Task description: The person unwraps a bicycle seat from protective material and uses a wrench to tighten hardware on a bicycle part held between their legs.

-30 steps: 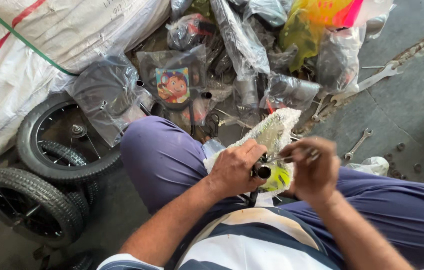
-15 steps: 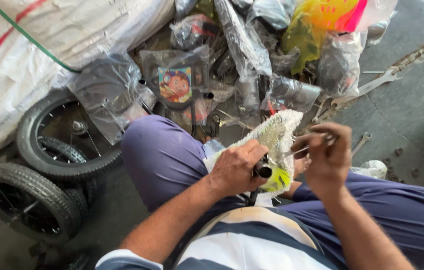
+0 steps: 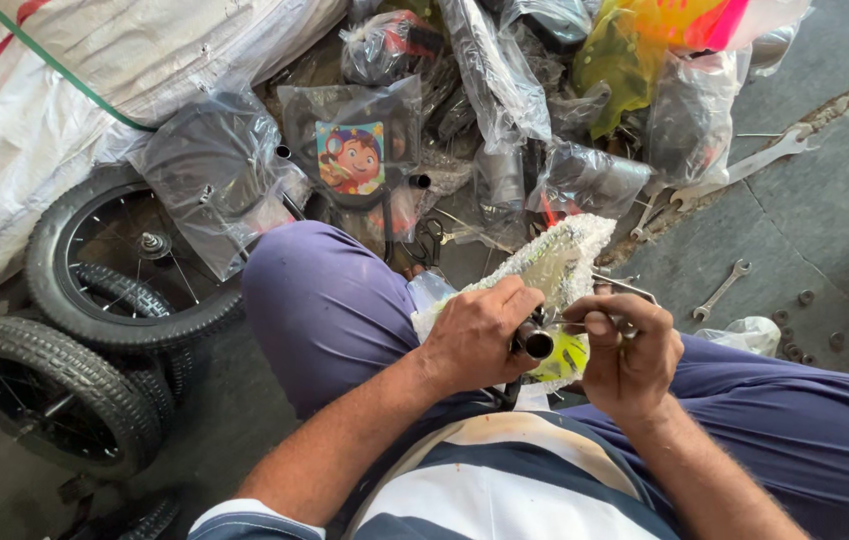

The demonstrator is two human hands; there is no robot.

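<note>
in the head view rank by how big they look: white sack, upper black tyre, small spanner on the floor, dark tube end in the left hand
1. white sack
2. upper black tyre
3. small spanner
4. dark tube end, gripped by the left hand; it sits nearer the camera, yet looks smallest.

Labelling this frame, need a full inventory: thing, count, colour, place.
black tube: 1, black, open end up, gripped in the left hand
foam-wrapped part: 1, white wrap, yellow-green showing, behind both hands
small wheels: at least 3, black tyres, left on the floor
woven sack: 1, white with red and green stripes, top left
bagged parts: several, clear plastic over dark pieces, top centre
picture panel: 1, cartoon print, in a bag, centre
yellow bag: 1, yellow and pink, top right
wrenches: at least 2, silver, right floor
nuts: a few, grey, right floor
left hand: closed round the tube
right hand: fingers pinching a thin metal piece
</note>
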